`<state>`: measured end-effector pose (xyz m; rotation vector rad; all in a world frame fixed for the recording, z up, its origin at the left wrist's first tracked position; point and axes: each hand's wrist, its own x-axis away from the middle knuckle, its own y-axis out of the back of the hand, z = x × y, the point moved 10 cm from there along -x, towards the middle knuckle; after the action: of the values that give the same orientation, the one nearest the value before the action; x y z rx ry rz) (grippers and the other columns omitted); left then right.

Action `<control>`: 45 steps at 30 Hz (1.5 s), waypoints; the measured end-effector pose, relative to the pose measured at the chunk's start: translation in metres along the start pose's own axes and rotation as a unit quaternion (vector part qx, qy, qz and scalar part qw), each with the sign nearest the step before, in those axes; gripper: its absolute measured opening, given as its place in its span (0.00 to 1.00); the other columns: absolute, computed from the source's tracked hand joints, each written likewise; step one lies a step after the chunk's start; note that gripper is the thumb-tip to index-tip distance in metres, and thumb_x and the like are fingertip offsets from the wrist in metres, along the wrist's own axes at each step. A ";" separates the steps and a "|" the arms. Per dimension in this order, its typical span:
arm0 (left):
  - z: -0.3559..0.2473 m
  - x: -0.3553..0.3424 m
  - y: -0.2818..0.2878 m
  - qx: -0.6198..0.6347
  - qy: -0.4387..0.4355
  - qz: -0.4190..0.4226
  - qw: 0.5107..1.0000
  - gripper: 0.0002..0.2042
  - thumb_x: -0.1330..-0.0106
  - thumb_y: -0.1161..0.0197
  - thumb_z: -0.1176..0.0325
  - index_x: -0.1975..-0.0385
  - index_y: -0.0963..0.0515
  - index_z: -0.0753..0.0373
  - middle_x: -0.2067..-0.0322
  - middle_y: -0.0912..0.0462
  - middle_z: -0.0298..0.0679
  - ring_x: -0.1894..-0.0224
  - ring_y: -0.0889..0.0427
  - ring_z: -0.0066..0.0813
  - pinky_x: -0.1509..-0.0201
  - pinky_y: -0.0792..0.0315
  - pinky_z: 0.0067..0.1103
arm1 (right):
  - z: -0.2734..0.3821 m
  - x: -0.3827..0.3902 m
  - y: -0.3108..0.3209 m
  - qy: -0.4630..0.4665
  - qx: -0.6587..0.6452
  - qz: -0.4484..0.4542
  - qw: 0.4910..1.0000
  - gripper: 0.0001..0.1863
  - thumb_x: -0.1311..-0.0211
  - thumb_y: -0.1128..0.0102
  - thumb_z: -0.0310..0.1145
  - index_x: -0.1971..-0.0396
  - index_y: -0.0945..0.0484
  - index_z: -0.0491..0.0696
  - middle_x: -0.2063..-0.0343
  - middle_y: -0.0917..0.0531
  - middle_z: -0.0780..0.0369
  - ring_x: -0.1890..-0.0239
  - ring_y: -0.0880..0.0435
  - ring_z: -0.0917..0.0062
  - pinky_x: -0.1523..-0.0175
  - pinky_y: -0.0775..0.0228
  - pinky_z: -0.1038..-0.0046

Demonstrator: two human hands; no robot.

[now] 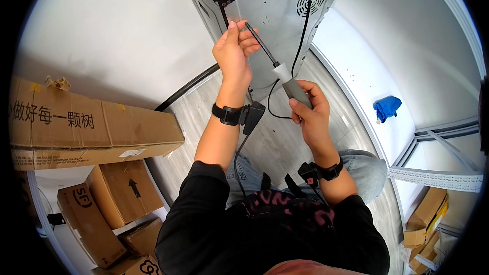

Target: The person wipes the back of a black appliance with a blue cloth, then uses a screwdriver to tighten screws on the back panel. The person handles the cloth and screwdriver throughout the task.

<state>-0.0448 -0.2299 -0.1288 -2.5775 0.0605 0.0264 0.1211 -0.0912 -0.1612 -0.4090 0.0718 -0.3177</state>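
**Handling notes: long screwdriver with grey handle, whitish collar and dark metal shaft (280, 71)**

Located in the right hand (316, 114), slanting forward and leftward from the grip, shaft end close by the left hand (232, 53).

Right grip: closed around the grey handle, thumb on the near-left side, fingers over the far-right side. Left grip: fingers part curled and loosely fanned, thumb raised near the index finger, right behind the shaft end. Contact with the shaft end, or a pinch on something small: cannot tell.

Judged light to moderate in weight, probably heaviest inside the grip, with a long, thin overhang ahead of it. Likely stiff throughout, not fragile. Matte-looking at the handle, so probably little slip; likely slicker along the bare shaft. Best held on the handle, behind the collar; for steadying, a light touch on the shaft ahead of the collar, clear of the end.

Beyond the grip: pale grey metal panel with a round vent (272, 12). Just past the fingers: thin black cable (304, 30), possibly easy to snag.
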 end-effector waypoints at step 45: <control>0.606 0.015 -0.193 -0.374 0.148 0.208 0.891 0.07 0.39 0.40 0.73 0.64 0.18 0.66 0.73 0.18 0.36 0.74 0.24 0.22 0.69 0.30 0.17 | -0.083 -0.126 0.562 -0.127 -0.006 -0.254 0.959 0.12 0.39 0.45 0.30 0.58 0.27 0.39 0.70 0.21 0.61 0.78 0.26 0.81 0.74 0.37 0.80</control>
<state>-0.0244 0.2565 -0.5384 -3.2525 0.8756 -0.2274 0.1530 0.4051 -0.4626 -0.4743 -0.2894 -0.7692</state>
